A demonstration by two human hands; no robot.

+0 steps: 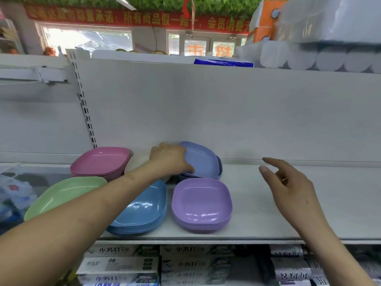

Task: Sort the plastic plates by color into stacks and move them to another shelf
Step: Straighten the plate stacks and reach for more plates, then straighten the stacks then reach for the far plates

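On the white shelf (288, 213), the green stack (66, 195) sits at the front left, overhanging the shelf's left end. The pink stack (101, 162) stands behind it at the back. A cream plate (137, 162) lies just right of the pink stack, partly hidden by the left forearm. The blue stack (142, 211) is at the front, under that forearm. The left hand (169, 159) reaches to the back panel, fingers curled over the left rim of a periwinkle plate (203, 159). That plate is tilted up on edge, over further plates of like colour. The purple stack (202, 203) stands in front of it, beside the blue stack. The right hand (288, 182) hovers above bare shelf, fingers apart and loosely extended, holding nothing. Boxed goods (123, 263) fill the shelf below.
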